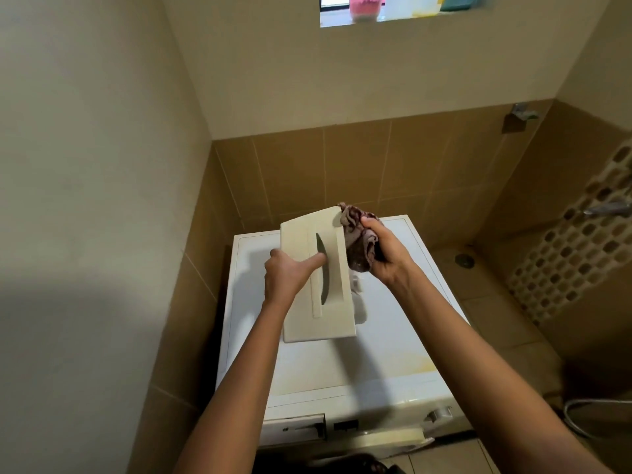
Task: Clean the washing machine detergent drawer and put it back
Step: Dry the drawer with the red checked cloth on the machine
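Note:
I hold the cream detergent drawer (301, 309) upright above the white washing machine (342, 367), its front panel with the handle slot facing me. My left hand (290, 273) grips its left edge, thumb lying across the handle recess. My right hand (384, 251) holds a bunched dark reddish-brown cloth (357, 239) against the drawer's upper right side. The open drawer slot (295, 427) shows on the machine's front at lower left. The drawer's compartments are hidden behind the panel.
The machine stands in a corner between a plain wall on the left and brown tiled walls. A floor drain (464, 260) and taps (605, 209) lie to the right. A shower hose (581, 419) loops at the lower right. Coloured containers (365, 6) stand on the window ledge.

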The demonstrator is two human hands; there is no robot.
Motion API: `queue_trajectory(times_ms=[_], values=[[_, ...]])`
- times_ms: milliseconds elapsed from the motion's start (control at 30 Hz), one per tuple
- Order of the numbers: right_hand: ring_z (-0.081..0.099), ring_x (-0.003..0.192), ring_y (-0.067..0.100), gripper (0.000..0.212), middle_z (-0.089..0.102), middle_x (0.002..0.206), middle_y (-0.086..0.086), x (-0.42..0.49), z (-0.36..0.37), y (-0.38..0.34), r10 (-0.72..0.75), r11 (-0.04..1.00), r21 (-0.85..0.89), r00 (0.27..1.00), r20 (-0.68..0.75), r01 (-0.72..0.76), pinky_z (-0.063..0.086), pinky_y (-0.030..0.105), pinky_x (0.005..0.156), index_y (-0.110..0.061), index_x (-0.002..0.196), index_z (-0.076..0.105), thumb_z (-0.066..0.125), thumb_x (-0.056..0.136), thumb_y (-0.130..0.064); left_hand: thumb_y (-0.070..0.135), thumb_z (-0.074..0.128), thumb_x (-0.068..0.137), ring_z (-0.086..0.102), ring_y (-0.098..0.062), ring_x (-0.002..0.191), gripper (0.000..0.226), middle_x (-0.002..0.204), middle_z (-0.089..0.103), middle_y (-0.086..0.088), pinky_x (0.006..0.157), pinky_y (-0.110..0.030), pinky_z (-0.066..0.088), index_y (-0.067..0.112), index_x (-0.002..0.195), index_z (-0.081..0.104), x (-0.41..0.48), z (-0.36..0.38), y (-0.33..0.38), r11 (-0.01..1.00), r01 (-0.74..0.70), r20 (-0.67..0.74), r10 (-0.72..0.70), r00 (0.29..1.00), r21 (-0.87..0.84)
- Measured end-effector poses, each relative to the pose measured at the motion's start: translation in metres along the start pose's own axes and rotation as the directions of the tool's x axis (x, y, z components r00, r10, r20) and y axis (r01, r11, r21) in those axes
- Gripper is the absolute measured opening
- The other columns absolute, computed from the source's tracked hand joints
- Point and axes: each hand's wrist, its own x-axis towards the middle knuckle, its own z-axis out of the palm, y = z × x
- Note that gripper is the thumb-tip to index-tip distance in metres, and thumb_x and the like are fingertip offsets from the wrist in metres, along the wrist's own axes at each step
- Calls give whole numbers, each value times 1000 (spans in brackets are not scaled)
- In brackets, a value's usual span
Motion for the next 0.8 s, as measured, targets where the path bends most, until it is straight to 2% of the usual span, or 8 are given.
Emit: queue_trajectory(times_ms=[100, 167, 233, 367, 500, 600, 733, 800], values=[[65, 80, 27, 27, 67, 91, 16, 3, 13, -14, -61, 992, 108, 998, -9, 62, 44, 52, 97, -9, 91, 68, 47, 97, -23, 65, 71, 66, 61, -21, 98, 72, 109, 62, -5, 80, -37, 53, 17, 116, 55, 2, -4, -18, 973, 78, 42, -70, 997, -219], [68, 72, 25, 24, 71, 82, 11, 4, 14, -22, -180, 982, 52, 982, -50, 182, 53, 49, 83, -13, 84, 71, 50, 95, -19, 63, 69, 69, 62, -22, 100, 66, 110, 66, -5, 89, -44, 52, 18, 116, 59, 0, -3, -33, 893, 203, 115, -170, 979, -401], [66, 66, 29, 6, 69, 80, 12, 2, 6, -23, -302, 947, -151, 948, -106, 285, 55, 39, 68, -13, 96, 61, 56, 92, -12, 57, 66, 81, 63, -26, 102, 57, 113, 68, -7, 87, -45, 53, 15, 120, 60, -1, 0, -47, 761, 322, 204, -249, 947, -564], [63, 85, 20, 8, 68, 83, -4, 0, -1, 11, -474, 546, -793, 880, -29, 268, 50, 28, 76, -24, 87, 63, 64, 85, -16, 60, 50, 90, 66, -28, 98, 46, 106, 72, -6, 84, -44, 54, 22, 110, 68, -4, 5, -60, 584, 411, 332, -243, 912, -700], [54, 106, 19, 22, 59, 112, 5, 10, 21, 61, -347, 190, -915, 896, 277, 356, 46, 30, 91, -24, 110, 63, 61, 89, -30, 60, 50, 90, 68, -27, 91, 49, 102, 73, -9, 73, -38, 57, 19, 110, 68, -7, 16, -62, 642, 381, 285, -253, 924, -665], [39, 118, 23, 31, 48, 128, 6, 16, 24, 81, -253, -59, -883, 849, 464, 465, 38, 35, 94, -26, 122, 56, 52, 92, -36, 62, 50, 89, 70, -30, 90, 48, 97, 74, -8, 78, -44, 58, 22, 105, 70, -9, 20, -66, 646, 364, 271, -244, 931, -671], [44, 109, 31, 30, 53, 117, 12, 33, 5, 59, -294, -236, -867, 818, 494, 439, 40, 34, 87, -20, 119, 59, 55, 91, -29, 44, 51, 95, 65, -30, 93, 44, 99, 70, -11, 63, -33, 53, 9, 118, 63, -9, 18, -78, 613, 324, 210, -253, 944, -721], [45, 105, 34, 22, 54, 108, 13, 44, 0, 47, -397, -137, -952, 865, 306, 274, 38, 32, 83, -18, 110, 61, 52, 92, -27, 37, 50, 97, 63, -33, 97, 39, 99, 68, -11, 67, -34, 52, 6, 119, 60, -10, 16, -83, 606, 306, 184, -256, 949, -734]])
